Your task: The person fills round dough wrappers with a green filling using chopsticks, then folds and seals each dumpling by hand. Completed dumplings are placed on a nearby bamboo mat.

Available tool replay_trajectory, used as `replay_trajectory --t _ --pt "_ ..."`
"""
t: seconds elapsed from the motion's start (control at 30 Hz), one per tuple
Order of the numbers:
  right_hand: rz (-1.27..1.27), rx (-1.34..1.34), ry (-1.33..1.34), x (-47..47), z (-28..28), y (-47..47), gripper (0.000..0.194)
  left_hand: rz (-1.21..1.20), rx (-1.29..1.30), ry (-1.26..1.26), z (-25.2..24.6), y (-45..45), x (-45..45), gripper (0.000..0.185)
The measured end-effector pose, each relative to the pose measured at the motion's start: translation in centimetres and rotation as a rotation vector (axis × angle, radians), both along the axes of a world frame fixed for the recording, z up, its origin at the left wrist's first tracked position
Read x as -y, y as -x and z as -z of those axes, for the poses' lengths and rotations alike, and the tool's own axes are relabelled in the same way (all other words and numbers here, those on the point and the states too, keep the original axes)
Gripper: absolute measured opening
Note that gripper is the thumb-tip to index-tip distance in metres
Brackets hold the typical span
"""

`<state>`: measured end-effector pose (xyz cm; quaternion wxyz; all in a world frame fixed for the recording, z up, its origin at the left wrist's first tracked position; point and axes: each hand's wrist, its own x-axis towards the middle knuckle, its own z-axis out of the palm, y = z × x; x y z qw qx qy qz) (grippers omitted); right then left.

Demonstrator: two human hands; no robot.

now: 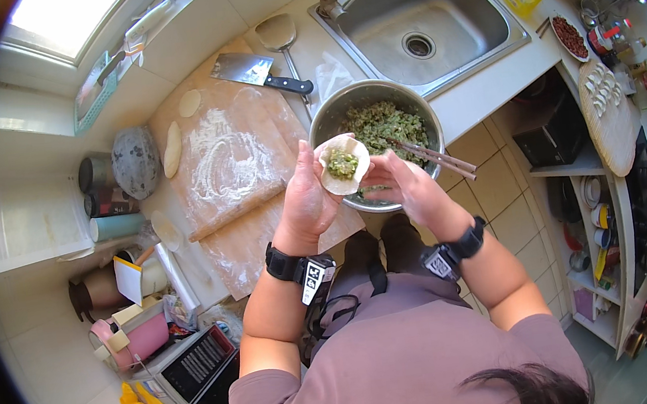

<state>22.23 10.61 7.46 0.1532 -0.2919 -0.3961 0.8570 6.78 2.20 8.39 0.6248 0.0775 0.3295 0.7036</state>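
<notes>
On my left hand [305,204] lies a round dough wrapper [347,184], nearly flat, with a mound of green filling [342,164] at its middle. My right hand [403,183] is close to the wrapper's right edge, its fingers apart and slightly blurred; whether they touch the dough I cannot tell. Below both hands is a steel bowl [435,121] of chopped green filling [387,124], with a pair of chopsticks [442,160] leaning over its right rim. Left of the bowl, a wooden rolling pin [237,211] rests on a floured board [282,110].
A cleaver [246,68] lies across the board's far edge, near a metal spatula [277,33]. The board also holds a dough roll [172,149] and a dough round [189,103]. Beyond stands a steel sink [459,22]. Shaped dough pieces lie on a woven tray [608,130] at right.
</notes>
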Motion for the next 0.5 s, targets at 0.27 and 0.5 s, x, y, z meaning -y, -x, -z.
replay_trajectory --t 0.27,0.5 --pt "0.011 -0.082 0.198 -0.2 0.7 3.9 0.034 0.067 -0.066 0.156 0.2 0.0 0.9 0.046" --pt "0.128 -0.129 0.441 -0.5 1.0 3.8 0.036 0.265 -1.348 0.038 0.0 1.2 4.3 0.054"
